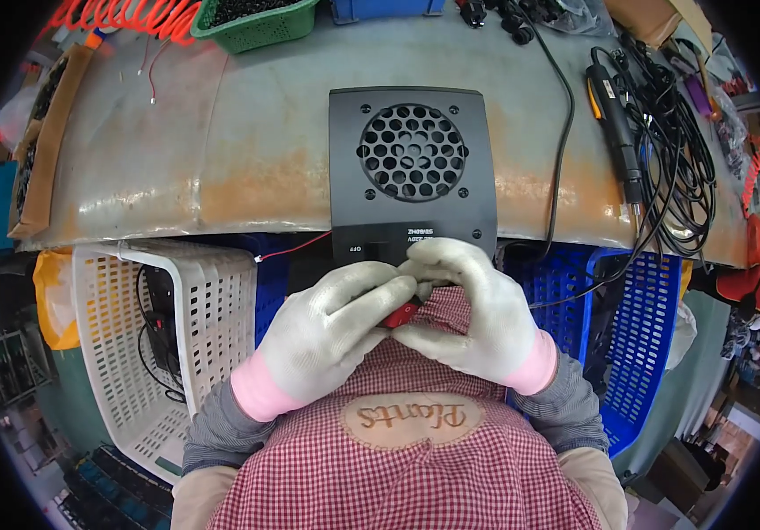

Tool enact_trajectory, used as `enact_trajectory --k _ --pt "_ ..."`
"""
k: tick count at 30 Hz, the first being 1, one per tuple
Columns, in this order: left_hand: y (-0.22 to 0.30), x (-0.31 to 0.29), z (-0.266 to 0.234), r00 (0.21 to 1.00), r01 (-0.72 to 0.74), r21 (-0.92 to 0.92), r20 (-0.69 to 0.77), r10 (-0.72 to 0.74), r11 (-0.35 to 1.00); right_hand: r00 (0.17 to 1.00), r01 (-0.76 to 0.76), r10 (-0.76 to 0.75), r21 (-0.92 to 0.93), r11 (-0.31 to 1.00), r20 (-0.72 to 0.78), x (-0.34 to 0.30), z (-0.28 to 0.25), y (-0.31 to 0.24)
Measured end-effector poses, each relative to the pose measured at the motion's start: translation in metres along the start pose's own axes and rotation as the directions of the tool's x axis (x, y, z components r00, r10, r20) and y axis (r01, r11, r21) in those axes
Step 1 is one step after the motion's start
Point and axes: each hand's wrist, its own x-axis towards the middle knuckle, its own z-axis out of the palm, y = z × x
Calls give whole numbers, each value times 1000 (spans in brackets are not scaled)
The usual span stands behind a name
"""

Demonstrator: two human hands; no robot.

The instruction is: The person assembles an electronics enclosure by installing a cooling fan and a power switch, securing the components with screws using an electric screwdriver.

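Hands: left hand [331,331] and right hand [477,309] both clamped on red switch [400,314]
Risk: gloved fingers may slip; switch could drop off the surface [221,159] edge into the white basket [212,300]

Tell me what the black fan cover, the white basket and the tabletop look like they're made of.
Black fan cover: probably matte moulded plastic or painted metal, going by its even dull surface and honeycomb vent holes. White basket: plastic, with thin slotted moulded walls. Tabletop: seemingly bare sheet metal, grey with a sheen and rusty orange patches.
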Motion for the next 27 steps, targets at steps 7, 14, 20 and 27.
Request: enact_trajectory --k 7,14,20,27 --pt "1 0 3 998 36 -75 -56 -40 997 994 -40 65 270 962 -85 -12 12 18" --pt "-14 -14 0 984 52 78 -174 -38 996 834 227 -69 226 948 -548 -37 0 31" --pt "-17 -5 3 948 118 120 -310 -75 986 875 -348 399 215 912 -273 -56 -25 69" --pt "-21 1 6 938 205 119 -309 -160 972 922 -344 377 632 694 88 -30 -19 85"
